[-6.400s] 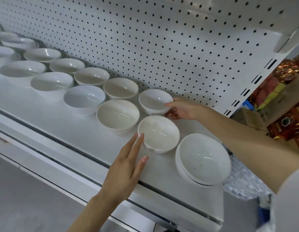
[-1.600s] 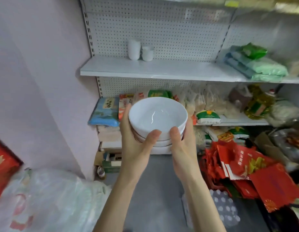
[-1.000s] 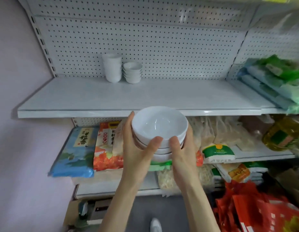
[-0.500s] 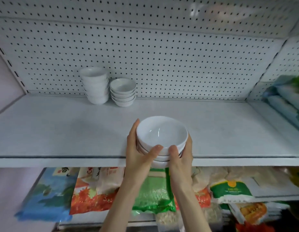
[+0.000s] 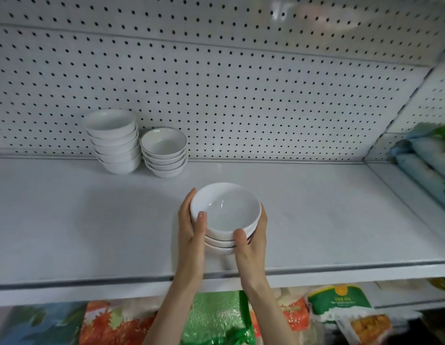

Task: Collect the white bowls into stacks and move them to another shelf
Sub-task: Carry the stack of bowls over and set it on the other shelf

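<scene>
Bowls, tall stack (image 5: 113, 140): plain white, nested upright at the back left of the shelf (image 5: 79, 220), against the pegboard (image 5: 241, 95).
Red-orange packet (image 5: 112, 324): on the level below, blurred, its top hidden by the shelf's front edge.
Bowls, short stack (image 5: 164, 151): white with a thin dark line at the rim, just to the right of the tall stack and lower than it. Whether the two touch cannot be told.
Left hand (image 5: 191, 235): curled round the left side of the held stack (image 5: 226, 212), thumb hooked over the top bowl's near rim, fingers behind the wall.
Bowls, held stack: white, nested, upright, gripped between both hands over the front middle of the shelf, well apart from the other two stacks. Whether its base touches the shelf cannot be told.
Right hand (image 5: 252, 245): wrapped round the right side of the held stack, thumb pressed to the outer wall below the rim.
White-and-green bag (image 5: 338, 302): on the lower level, right of the forearms.
Wrapped packs (image 5: 425, 160): blue-green, blurred, on the adjoining shelf at far right.
</scene>
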{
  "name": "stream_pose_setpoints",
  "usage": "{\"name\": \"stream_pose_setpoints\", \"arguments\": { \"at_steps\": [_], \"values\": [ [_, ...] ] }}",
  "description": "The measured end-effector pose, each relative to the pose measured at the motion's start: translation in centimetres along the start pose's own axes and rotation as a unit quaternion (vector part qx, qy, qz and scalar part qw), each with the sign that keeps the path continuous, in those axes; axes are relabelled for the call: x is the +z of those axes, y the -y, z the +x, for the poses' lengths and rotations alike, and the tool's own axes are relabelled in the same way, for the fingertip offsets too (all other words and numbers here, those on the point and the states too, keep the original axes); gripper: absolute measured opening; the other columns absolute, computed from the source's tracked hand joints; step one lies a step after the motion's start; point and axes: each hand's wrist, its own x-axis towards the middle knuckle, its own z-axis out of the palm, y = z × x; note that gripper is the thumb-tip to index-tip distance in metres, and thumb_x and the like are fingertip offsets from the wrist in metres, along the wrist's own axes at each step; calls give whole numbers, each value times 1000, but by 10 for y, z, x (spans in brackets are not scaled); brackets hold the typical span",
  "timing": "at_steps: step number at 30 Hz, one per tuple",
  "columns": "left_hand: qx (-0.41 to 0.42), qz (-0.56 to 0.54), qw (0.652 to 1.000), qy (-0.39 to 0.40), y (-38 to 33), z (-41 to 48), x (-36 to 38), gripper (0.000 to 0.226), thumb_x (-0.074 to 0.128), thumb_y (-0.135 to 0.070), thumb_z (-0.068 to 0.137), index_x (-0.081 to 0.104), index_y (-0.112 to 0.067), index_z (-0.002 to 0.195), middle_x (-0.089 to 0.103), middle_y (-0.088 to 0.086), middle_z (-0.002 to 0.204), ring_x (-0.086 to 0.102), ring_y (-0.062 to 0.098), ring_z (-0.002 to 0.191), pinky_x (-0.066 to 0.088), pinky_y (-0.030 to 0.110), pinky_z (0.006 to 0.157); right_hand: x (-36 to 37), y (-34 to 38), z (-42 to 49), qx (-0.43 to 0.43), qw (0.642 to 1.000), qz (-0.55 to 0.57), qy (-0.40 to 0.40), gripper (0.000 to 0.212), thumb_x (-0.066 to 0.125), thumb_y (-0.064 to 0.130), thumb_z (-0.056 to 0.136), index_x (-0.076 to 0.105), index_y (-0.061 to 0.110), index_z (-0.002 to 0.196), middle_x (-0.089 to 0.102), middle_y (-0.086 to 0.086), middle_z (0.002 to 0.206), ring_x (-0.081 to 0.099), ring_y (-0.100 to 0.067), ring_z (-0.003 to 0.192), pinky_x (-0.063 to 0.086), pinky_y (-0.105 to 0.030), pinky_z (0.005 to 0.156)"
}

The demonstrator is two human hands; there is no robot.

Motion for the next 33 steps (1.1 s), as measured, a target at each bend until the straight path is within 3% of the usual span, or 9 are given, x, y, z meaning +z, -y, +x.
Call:
{"name": "stream_pose_setpoints", "arguments": {
  "at_steps": [4, 7, 17, 20, 23, 25, 28, 31, 33],
  "values": [
    [0, 9, 1000, -15, 8, 6, -2, 80, 51, -68, 77, 40, -22, 141, 46, -2, 144, 45, 10, 131, 38, 38, 110, 2, -5, 7, 3, 1000, -4, 20, 78, 56, 42, 69, 27, 26, 141, 42, -5, 143, 47, -8, 126, 41, -15, 99],
    [3, 16, 1000, -22, 11, 7, -1, 83, 51, -74, 76, 40, -22, 141, 45, -3, 144, 43, 12, 132, 37, 40, 111, 2, -8, 10, 0, 1000, -3, 25, 81, 62, 49, 71, 27, 26, 140, 43, -6, 142, 48, -9, 126, 42, -18, 100],
    [27, 53, 997, -54, 18, 14, 10, 49, 34, -61, 85, 39, -40, 129, 43, -2, 140, 43, 4, 127, 37, 19, 104, -4, -16, 21, -14, 999, -6, 47, 71, 55, 42, 71, 29, 25, 135, 45, -1, 135, 51, 0, 118, 42, -14, 95],
    [47, 64, 994, -74, 19, 11, 12, 44, 32, -55, 86, 40, -37, 126, 47, -3, 133, 46, 0, 119, 38, 11, 95, -9, -18, 22, -17, 998, -17, 60, 70, 55, 43, 70, 30, 26, 133, 45, 2, 133, 51, 0, 117, 42, -15, 95],
    [55, 62, 993, -81, 21, 11, 13, 47, 32, -53, 87, 42, -31, 127, 47, -3, 132, 48, 2, 118, 39, 11, 95, -11, -17, 21, -17, 997, -32, 68, 68, 56, 45, 72, 28, 30, 133, 44, 4, 134, 49, 2, 118, 41, -13, 95],
    [56, 63, 993, -87, 22, 11, 14, 49, 32, -53, 87, 42, -27, 128, 47, 0, 133, 48, 7, 120, 39, 14, 96, -12, -15, 22, -16, 997, -41, 70, 73, 61, 57, 74, 27, 30, 133, 42, 6, 135, 49, 3, 119, 40, -12, 95],
    [50, 68, 992, -98, 22, 10, 16, 43, 31, -55, 87, 42, -36, 124, 47, 0, 133, 47, 14, 123, 40, 24, 100, -12, -12, 23, 0, 996, -48, 75, 91, 55, 79, 71, 23, 24, 138, 40, 7, 137, 46, 3, 122, 39, -13, 98],
    [48, 74, 991, -99, 20, 9, 16, 41, 30, -57, 87, 41, -40, 123, 46, 0, 133, 47, 16, 124, 40, 30, 102, -14, -12, 22, 12, 995, -45, 91, 102, 56, 77, 72, 16, 15, 143, 36, 8, 140, 43, 6, 125, 36, -11, 100],
    [48, 82, 991, -89, 20, 9, 14, 40, 30, -57, 86, 40, -42, 122, 46, 0, 133, 47, 15, 123, 39, 27, 101, -16, -14, 21, 22, 993, -49, 109, 107, 64, 73, 69, 12, 20, 145, 32, 4, 145, 39, 1, 132, 35, -15, 104]
  ]
}}
